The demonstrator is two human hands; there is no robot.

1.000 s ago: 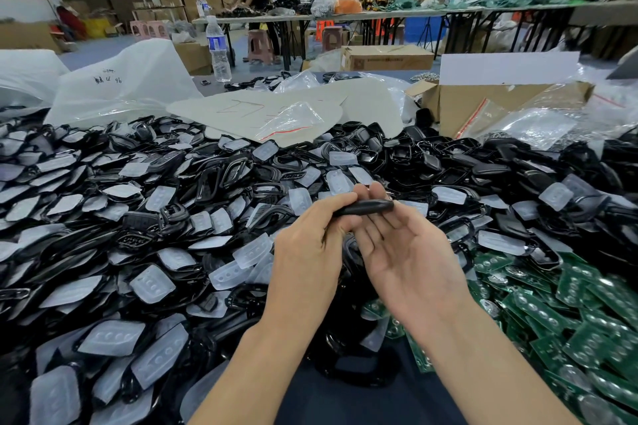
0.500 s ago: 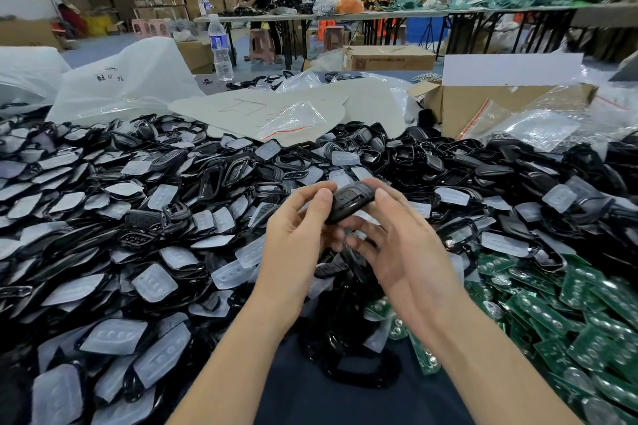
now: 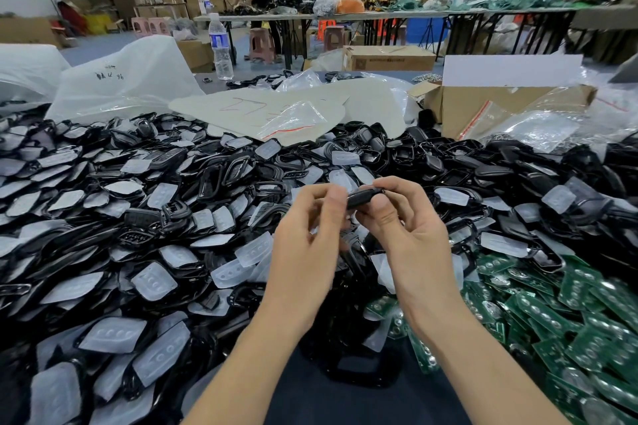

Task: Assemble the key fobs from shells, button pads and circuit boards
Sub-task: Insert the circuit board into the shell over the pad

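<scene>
A black key fob [image 3: 363, 197] is held above the middle of the table, seen nearly edge-on. My right hand [image 3: 405, 235] pinches it between thumb and fingers. My left hand [image 3: 310, 238] pinches its left end with thumb and forefinger. Under the hands lies a broad heap of black shells [image 3: 214, 179] mixed with translucent white button pads [image 3: 153, 281]. Green circuit boards [image 3: 559, 314] are piled at the lower right.
An open cardboard box [image 3: 490, 107] with plastic bags stands at the back right. White plastic bags [image 3: 124, 79], a pale sheet [image 3: 262, 107] and a water bottle [image 3: 220, 45] lie beyond the heap. People work at far tables [image 3: 345, 15].
The fob has been turned between my hands from edge-on to face-up and back toward edge-on. Both hands rose slightly and now pinch it at fingertip level.
</scene>
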